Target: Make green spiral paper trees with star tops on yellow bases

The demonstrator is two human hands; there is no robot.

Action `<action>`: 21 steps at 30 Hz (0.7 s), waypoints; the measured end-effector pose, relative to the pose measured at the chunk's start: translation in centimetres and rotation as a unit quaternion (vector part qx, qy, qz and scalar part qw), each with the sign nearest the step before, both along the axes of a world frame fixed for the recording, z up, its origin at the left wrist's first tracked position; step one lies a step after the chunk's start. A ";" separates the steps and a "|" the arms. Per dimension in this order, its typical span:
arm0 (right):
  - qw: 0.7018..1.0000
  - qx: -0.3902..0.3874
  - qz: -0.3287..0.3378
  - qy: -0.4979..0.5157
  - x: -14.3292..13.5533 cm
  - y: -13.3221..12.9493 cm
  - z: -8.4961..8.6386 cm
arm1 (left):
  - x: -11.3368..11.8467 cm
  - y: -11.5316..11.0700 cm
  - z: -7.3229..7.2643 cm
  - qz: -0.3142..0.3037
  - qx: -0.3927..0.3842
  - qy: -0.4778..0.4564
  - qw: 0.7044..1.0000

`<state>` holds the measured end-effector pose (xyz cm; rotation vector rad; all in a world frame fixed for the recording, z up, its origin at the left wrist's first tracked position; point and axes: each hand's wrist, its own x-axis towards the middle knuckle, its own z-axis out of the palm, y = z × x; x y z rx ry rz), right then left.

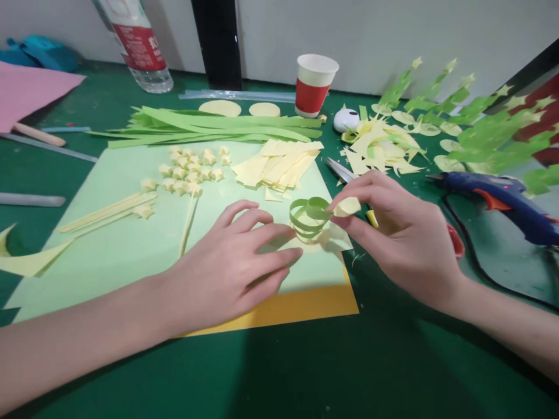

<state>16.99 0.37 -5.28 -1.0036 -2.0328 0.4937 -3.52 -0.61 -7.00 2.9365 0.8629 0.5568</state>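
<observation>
My left hand [244,256] lies low over the pale green paper sheet [131,273], fingers apart, their tips close to a curled green paper strip [308,224]. Whether those tips touch the curl I cannot tell. Thumb and forefinger of my right hand [393,233] pinch the curl's right end, and a pale yellow rounded piece of paper [347,206] shows at the pinch. Left of the hands are several small folded paper stars [187,169] and a thin yellow strip [188,224]. A pile of pale yellow paper pieces [279,163] lies just beyond the curl.
Scissors [339,170] and a blue glue gun [493,189] with its cord lie right. Behind are long green strips [209,125], a paper cup [315,87], a water bottle [142,49] and paper scraps [384,145]. Green star-topped paper crafts [476,128] stand at the back right.
</observation>
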 end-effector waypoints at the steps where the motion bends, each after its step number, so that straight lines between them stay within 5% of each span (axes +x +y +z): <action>1: 1.000 0.005 0.001 -0.003 0.0 0.1 0.0 | 0.0 0.0 0.0 0.000 -0.002 0.002 1.000; 21: 0.997 0.052 -0.019 -0.046 0.1 0.1 0.2 | 0.0 -0.2 0.0 0.015 -0.022 -0.005 1.000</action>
